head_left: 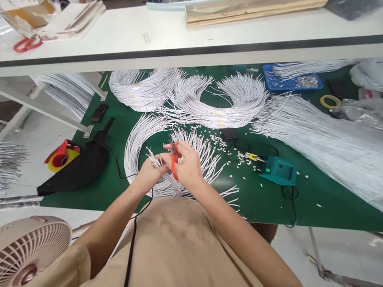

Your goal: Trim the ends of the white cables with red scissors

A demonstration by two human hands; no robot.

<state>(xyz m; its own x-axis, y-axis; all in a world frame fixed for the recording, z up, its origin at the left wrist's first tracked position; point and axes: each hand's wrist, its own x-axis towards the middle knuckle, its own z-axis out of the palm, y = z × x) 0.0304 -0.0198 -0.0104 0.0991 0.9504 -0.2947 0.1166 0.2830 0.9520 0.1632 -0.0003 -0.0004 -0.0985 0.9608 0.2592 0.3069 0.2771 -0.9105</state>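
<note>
My left hand (150, 171) is closed around a few white wires (153, 158), whose ends stick up past its fingers. My right hand (187, 164) grips a red-handled cutting tool (174, 161), possibly pliers; its jaws are partly hidden by the fingers. Both hands are close together over a curved bundle of white wires (134, 146) on the green table. Beyond my right hand, loose wire ends (208, 153) fan out. Small white offcuts (222, 144) lie scattered to the right of them.
More wire bundles (222, 112) lie at the back, with a long bundle (333, 149) at right. A teal device (279, 170) has yellow-handled pliers (251, 156) beside it. A blue tray (292, 80) holds small parts. A tape dispenser (63, 156) and fan (30, 254) are at left; a white shelf (124, 33) spans the back.
</note>
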